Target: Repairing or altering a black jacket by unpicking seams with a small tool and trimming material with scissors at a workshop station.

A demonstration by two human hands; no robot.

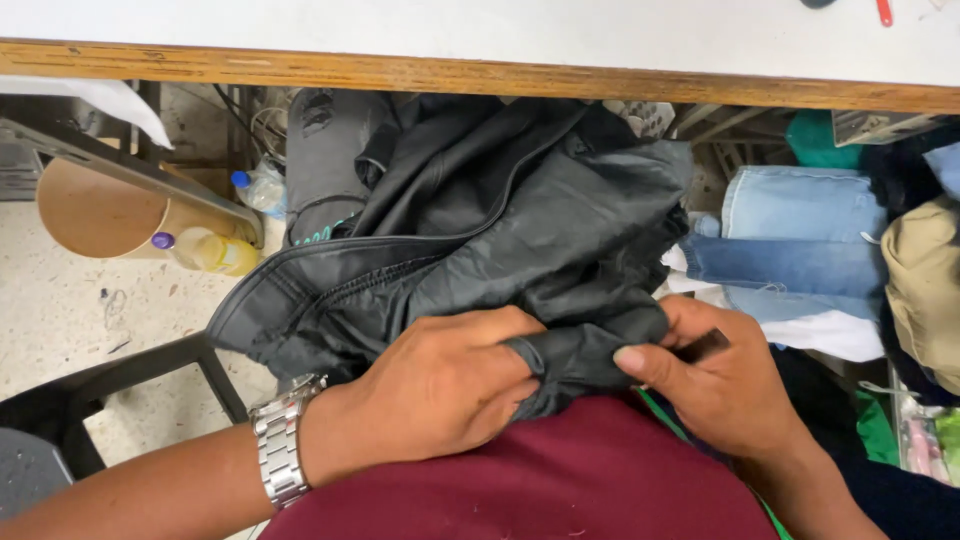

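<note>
1. A crumpled black jacket of shiny, thin fabric [480, 230] lies bunched on the person's lap, below the wooden front edge of a white worktop [480, 35].
2. The left hand [440, 385] rests palm down on the jacket's near edge, fingers curled, gripping a fold of the fabric. A silver metal wristwatch [280, 445] sits on that wrist; the forearm comes in from the lower left.
3. The right hand [715, 375] pinches the same fold just beside the left hand, thumb pressed on top.
4. Folded blue denim jeans [790, 250] lie to the right. A yellow plastic bottle with a purple cap [205, 250] lies on the floor to the left.
</note>
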